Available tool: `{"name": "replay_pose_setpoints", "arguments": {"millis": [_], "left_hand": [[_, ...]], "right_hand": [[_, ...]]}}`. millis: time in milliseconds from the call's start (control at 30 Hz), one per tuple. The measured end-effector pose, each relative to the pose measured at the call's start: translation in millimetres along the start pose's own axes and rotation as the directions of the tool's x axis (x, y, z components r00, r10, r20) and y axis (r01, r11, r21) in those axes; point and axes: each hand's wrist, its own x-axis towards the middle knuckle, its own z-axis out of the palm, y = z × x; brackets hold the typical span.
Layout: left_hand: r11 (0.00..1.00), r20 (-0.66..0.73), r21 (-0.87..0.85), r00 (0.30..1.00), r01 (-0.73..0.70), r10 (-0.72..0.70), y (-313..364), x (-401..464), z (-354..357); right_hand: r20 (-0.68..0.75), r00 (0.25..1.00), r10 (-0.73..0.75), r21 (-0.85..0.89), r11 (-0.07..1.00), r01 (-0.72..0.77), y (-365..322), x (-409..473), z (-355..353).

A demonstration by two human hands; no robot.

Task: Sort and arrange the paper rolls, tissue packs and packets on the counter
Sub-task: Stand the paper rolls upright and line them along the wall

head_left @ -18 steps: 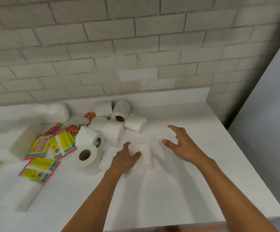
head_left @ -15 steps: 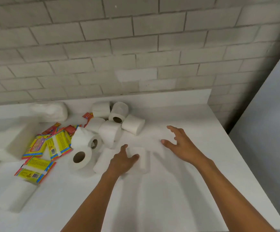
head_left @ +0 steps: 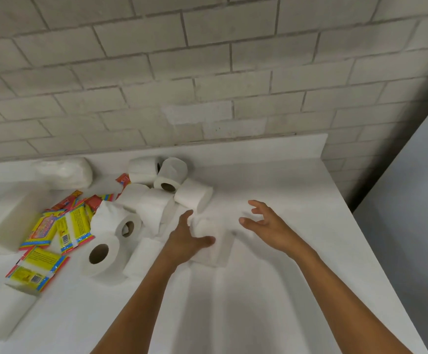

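Fingers of the left hand (head_left: 186,242) curled around a white tissue pack (head_left: 214,241) lying on the bench (head_left: 271,290); the right hand (head_left: 265,226) hovered beside it, spread wide.

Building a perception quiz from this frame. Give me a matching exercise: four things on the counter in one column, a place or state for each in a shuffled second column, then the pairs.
Things
1. left hand
2. right hand
3. big paper roll
4. yellow packets

Places or states
A. lying with its brown core hole facing the camera
B. fingers spread, nothing in its grasp
C. laid on a white tissue pack
D. scattered to the left of the rolls

Pairs: 1-C, 2-B, 3-A, 4-D
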Motion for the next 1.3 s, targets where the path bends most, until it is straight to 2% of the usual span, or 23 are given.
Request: {"name": "replay_pose_setpoints", "arguments": {"millis": [133, 267, 467, 567, 733, 967, 1133, 1300], "left_hand": [[0.984, -0.021, -0.109, 0.99, -0.144, 0.143, 32.9, 5.5, -8.8], [0.954, 0.032, -0.143, 0.963, -0.262, 0.269, 63.2, 14.0, -15.8], [0.926, 0.169, -0.151, 0.914, -0.345, 0.368, 94.2, 35.8, -12.2], [0.914, 0.199, -0.14, 0.894, -0.381, 0.402, 107.2, 49.1, -1.0], [0.92, 0.124, -0.104, 0.913, -0.377, 0.388, 119.7, 69.1, 14.8], [0.948, 0.064, -0.024, 0.946, -0.317, 0.318, 104.5, 93.2, 10.8], [0.958, 0.021, 0.036, 0.959, -0.283, 0.282, 92.1, 99.8, 8.6], [0.962, -0.03, 0.096, 0.965, -0.257, 0.26, 84.7, 105.7, 1.5]], "right_hand": [[0.091, 0.996, -0.001, 0.118, 0.993, -0.01, -4.8, 6.2, -3.6], [0.106, 0.991, -0.077, 0.111, 0.992, 0.065, -18.7, 12.4, -9.3], [0.014, 0.98, -0.199, 0.206, 0.96, 0.191, -26.2, 25.6, -20.3], [-0.068, 0.978, -0.197, 0.233, 0.95, 0.207, -20.2, 32.3, -28.7], [-0.251, 0.959, -0.135, 0.186, 0.965, 0.184, -7.0, 49.4, -55.5], [-0.517, 0.855, -0.028, 0.092, 0.992, 0.088, 9.2, 99.1, -115.6], [-0.628, 0.776, 0.061, 0.099, 0.995, 0.002, 32.0, 138.3, -146.4], [-0.689, 0.721, 0.079, 0.039, 0.997, -0.071, 47.6, 167.8, -165.4]]}}
